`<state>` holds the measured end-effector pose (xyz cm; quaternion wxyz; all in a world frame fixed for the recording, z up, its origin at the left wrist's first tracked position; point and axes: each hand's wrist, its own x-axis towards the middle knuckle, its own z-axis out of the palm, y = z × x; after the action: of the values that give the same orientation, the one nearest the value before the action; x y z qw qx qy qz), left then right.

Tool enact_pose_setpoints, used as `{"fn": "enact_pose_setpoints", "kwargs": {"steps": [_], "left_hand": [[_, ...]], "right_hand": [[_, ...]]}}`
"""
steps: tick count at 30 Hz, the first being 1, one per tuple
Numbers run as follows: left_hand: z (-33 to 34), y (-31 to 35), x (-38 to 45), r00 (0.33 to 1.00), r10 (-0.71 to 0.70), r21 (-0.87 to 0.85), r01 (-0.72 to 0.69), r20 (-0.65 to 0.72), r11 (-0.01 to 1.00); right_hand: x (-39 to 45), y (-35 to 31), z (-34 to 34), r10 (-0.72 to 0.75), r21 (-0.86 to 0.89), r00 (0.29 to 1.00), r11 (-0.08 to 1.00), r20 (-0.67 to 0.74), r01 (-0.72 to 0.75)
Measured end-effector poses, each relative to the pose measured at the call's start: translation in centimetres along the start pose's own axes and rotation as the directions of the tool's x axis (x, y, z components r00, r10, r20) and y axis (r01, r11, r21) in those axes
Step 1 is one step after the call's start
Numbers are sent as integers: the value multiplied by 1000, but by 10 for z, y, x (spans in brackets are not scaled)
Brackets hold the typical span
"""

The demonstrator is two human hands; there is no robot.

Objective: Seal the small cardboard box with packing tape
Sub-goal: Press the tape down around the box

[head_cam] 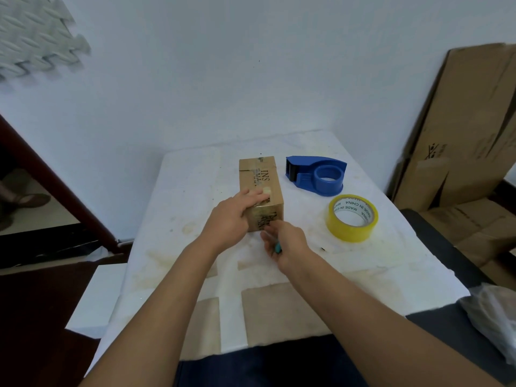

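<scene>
- Small cardboard box (261, 188) lies lengthwise at the middle of the white table (178, 196), its long side running near to far, flaps closed, black print on top.
- Glossy tape strip (265, 216) covers the box's near end face and laps onto the top.
- Left hand (233, 216) lies flat on the box's near-left top edge, fingers spread and pressing on the top, nothing gripped.
- Right hand (284, 241) is just near the box's near end, fingers curled round a small teal tool (277, 248), probably a cutter; its tip is blurred.
- Hands are close together but not touching.
- Yellow tape roll (352, 217) lies flat to the right of the box, apart from it.
- Blue tape dispenser (318, 174) sits far-right of the box, with no roll in it.
- Flattened cardboard sheets (458, 129) lean against the wall at right.
</scene>
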<state>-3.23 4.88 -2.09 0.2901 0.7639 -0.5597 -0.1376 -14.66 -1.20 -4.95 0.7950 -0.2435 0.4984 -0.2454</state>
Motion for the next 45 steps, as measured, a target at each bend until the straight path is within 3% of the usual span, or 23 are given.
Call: {"fn": "enact_pose_setpoints", "kwargs": {"steps": [8, 11, 13, 15, 19, 23, 27, 30, 35, 40, 45], "left_hand": [[0, -7, 3, 998, 32, 50, -35, 59, 998], [4, -16, 4, 998, 42, 70, -46, 56, 996], [5, -21, 6, 1000, 15, -16, -14, 25, 1000], [5, -21, 6, 1000, -8, -102, 9, 15, 995], [-3, -18, 8, 999, 13, -172, -19, -36, 985], [-28, -10, 13, 995, -19, -270, -8, -98, 963], [-51, 5, 15, 996, -17, -274, -8, -87, 962], [-56, 14, 18, 995, -46, -234, 24, -86, 972], [-60, 24, 23, 992, -76, -202, 55, -97, 978], [-52, 35, 37, 976, -93, -111, 73, -195, 991], [-36, 42, 51, 972, -156, -449, 61, -177, 891]], "right_hand": [[16, -8, 3, -167, -316, 982, 940, -91, 130], [18, -13, -2, -337, -545, 938, 803, -79, 242], [17, -18, -12, -469, -645, 881, 694, -67, 320], [16, -24, -20, -546, -679, 838, 618, -9, 395], [14, -37, -22, -560, -705, 810, 504, 174, 500], [2, -50, -16, -699, -657, 664, 373, 265, 655], [-16, -63, -5, -723, -520, 589, 367, 362, 771], [-23, -75, 1, -645, -505, 641, 422, 416, 753], [-23, -105, 6, -593, -549, 672, 414, 443, 726], [-14, -117, 11, -571, -553, 702, 451, 425, 701], [-8, -115, 14, -600, -526, 710, 495, 369, 692]]}}
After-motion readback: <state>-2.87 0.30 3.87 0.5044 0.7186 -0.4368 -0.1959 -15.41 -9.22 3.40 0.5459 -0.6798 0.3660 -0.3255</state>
